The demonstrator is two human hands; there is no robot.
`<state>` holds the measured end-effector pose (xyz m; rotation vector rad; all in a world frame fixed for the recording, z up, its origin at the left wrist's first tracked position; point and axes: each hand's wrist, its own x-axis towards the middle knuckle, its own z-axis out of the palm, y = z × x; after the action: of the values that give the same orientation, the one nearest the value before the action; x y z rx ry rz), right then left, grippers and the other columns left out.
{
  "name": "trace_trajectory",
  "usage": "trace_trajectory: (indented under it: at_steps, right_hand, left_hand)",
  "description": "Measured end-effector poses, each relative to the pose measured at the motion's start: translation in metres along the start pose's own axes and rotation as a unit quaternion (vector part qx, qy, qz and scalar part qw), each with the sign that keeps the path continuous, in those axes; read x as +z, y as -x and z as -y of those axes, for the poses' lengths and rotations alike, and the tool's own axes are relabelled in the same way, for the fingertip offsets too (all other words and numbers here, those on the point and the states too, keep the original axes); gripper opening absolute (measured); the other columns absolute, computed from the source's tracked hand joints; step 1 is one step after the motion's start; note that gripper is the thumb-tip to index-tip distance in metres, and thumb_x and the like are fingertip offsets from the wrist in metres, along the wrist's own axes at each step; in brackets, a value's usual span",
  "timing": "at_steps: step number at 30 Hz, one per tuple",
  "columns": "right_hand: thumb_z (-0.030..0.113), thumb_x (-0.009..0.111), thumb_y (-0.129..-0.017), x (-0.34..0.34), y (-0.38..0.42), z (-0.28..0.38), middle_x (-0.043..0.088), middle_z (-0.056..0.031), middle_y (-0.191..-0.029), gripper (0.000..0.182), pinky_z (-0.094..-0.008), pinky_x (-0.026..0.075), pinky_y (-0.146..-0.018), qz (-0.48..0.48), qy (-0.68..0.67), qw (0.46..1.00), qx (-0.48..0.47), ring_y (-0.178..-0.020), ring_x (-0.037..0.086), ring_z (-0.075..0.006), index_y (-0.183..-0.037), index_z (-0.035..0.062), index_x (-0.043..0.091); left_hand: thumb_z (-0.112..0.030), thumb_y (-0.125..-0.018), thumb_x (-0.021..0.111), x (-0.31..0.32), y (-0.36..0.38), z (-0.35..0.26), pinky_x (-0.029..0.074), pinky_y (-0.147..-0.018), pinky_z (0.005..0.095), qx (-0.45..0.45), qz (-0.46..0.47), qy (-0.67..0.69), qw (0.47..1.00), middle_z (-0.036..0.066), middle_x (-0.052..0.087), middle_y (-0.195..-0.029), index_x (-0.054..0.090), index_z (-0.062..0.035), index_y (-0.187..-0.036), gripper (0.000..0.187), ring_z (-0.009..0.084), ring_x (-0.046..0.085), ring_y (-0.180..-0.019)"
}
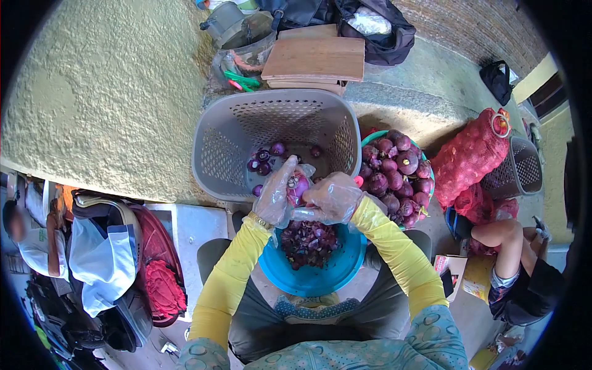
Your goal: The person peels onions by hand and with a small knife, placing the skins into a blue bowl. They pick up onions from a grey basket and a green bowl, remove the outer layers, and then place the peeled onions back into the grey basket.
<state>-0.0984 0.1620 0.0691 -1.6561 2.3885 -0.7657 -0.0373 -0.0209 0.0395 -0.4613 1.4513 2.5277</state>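
Yellow sleeves (pixel 394 246) run out from the person's lap toward the blue bowl (pixel 320 277) held between the knees — it is heaped with dark purple onion skins (pixel 308 242).

Above that bowl both hands wear thin, clear plastic gloves. The left hand (pixel 275 194) is curled around a red onion (pixel 298 184), fingers closed on its rounded side. The right hand (pixel 333 198) is closed too, pressed against the onion from below and to the side; whether it also pinches a small blade or only loose skin I cannot tell, since the glove film hides the fingertips.

The onion looks firm and light, small enough to sit in one palm. Its papery outer skin is brittle and sheds easily, and under a plastic glove the smooth peeled flesh is likely slippery — so a hold across the fat middle, with the root and tip ends left free, seems the surest.

Beyond the hands stands a grey basket (pixel 222 142) with a few peeled onions (pixel 264 161) at its bottom. Just beside it, to the right, a teal basin (pixel 370 137) is piled with unpeeled onions (pixel 394 172), and a red mesh sack (pixel 468 154) lies further right. Another person's bare leg (pixel 502 237) shows at the right edge.
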Motion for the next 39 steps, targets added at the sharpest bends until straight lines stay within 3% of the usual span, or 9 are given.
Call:
trace_trajectory:
  at_steps: [5,8,11,13,17,23,24,27,39]
  right_hand:
    - [0.061,0.061,-0.091,-0.001,0.001,0.004,0.067,-0.0147,-0.068,0.050,-0.0508,0.054,-0.061,0.024,-0.001,0.999,-0.029,-0.066,0.068,-0.0394,-0.086,0.0130,0.071]
    - [0.062,0.061,-0.090,-0.013,0.007,0.005,0.068,-0.0144,-0.069,0.050,-0.0505,0.054,-0.061,0.047,0.023,0.999,0.003,-0.067,0.068,-0.0388,-0.085,0.0132,0.071]
    - [0.048,0.073,-0.086,-0.020,0.013,-0.003,0.066,-0.0099,-0.067,0.037,-0.0458,0.053,-0.056,-0.022,-0.023,1.000,0.003,-0.064,0.068,-0.0347,-0.086,0.0115,0.070]
    - [0.061,0.065,-0.089,-0.022,0.014,-0.007,0.070,-0.0143,-0.070,0.048,-0.0485,0.055,-0.060,-0.033,-0.016,0.999,0.025,-0.068,0.070,-0.0366,-0.085,0.0136,0.072]
    - [0.062,0.063,-0.090,-0.008,0.015,-0.007,0.067,-0.0152,-0.067,0.049,-0.0489,0.054,-0.059,-0.011,-0.027,1.000,0.012,-0.065,0.068,-0.0378,-0.085,0.0138,0.071]
    - [0.069,0.048,-0.095,0.005,0.013,0.014,0.063,-0.0178,-0.064,0.063,-0.0514,0.052,-0.059,0.087,-0.040,0.995,-0.039,-0.064,0.066,-0.0407,-0.081,0.0109,0.069]
    - [0.061,0.062,-0.092,0.006,0.013,0.017,0.059,-0.0117,-0.059,0.053,-0.0460,0.051,-0.053,0.081,-0.018,0.995,-0.062,-0.058,0.064,-0.0353,-0.076,0.0109,0.065]
    - [0.068,0.047,-0.096,0.001,0.011,0.023,0.063,-0.0171,-0.066,0.064,-0.0529,0.050,-0.059,0.140,-0.035,0.989,-0.033,-0.064,0.064,-0.0418,-0.079,0.0086,0.066]
    - [0.074,0.057,-0.086,0.027,0.024,0.024,0.064,-0.0140,-0.066,0.066,-0.0504,0.048,-0.057,0.209,0.005,0.978,0.007,-0.064,0.065,-0.0398,-0.074,0.0114,0.070]
  left_hand:
    - [-0.044,-0.106,0.053,0.006,0.004,0.000,0.054,-0.084,0.0301,-0.032,-0.040,0.064,0.997,0.008,0.066,-0.094,0.065,-0.0043,-0.098,0.042,0.0148,0.063,-0.086]
    - [-0.038,-0.107,0.051,-0.025,-0.010,0.018,0.052,-0.085,0.0322,0.018,0.023,-0.125,0.992,0.006,0.063,-0.098,0.065,-0.0039,-0.104,0.038,0.0140,0.059,-0.088]
    - [-0.031,-0.104,0.058,-0.009,0.001,-0.007,0.053,-0.083,0.0300,-0.052,0.101,0.038,0.993,0.007,0.065,-0.106,0.064,-0.0049,-0.116,0.030,0.0141,0.061,-0.089]
    - [-0.034,-0.103,0.060,0.005,0.011,-0.021,0.053,-0.089,0.0291,-0.064,0.108,0.003,0.992,0.005,0.061,-0.102,0.063,-0.0023,-0.115,0.034,0.0149,0.062,-0.091]
    - [-0.026,-0.101,0.064,-0.001,0.003,-0.007,0.054,-0.092,0.0314,-0.076,0.097,0.020,0.992,0.005,0.060,-0.100,0.059,-0.0019,-0.126,0.035,0.0153,0.062,-0.093]
    - [-0.026,-0.101,0.063,-0.010,0.001,-0.003,0.055,-0.082,0.0325,-0.069,0.109,0.074,0.989,0.008,0.062,-0.102,0.056,-0.0025,-0.130,0.038,0.0163,0.060,-0.085]
    - [-0.028,-0.101,0.063,-0.003,0.004,-0.005,0.054,-0.079,0.0324,-0.034,0.067,0.037,0.997,0.009,0.063,-0.103,0.056,-0.0029,-0.129,0.038,0.0171,0.059,-0.082]
    - [-0.031,-0.103,0.061,0.003,0.007,-0.013,0.054,-0.072,0.0315,-0.040,0.024,0.075,0.996,0.011,0.064,-0.100,0.057,-0.0038,-0.127,0.037,0.0187,0.059,-0.078]
    - [-0.046,-0.105,0.052,0.000,0.004,-0.029,0.050,-0.053,0.0254,-0.084,0.046,0.186,0.978,0.014,0.065,-0.109,0.054,-0.0044,-0.132,0.050,0.0193,0.060,-0.076]
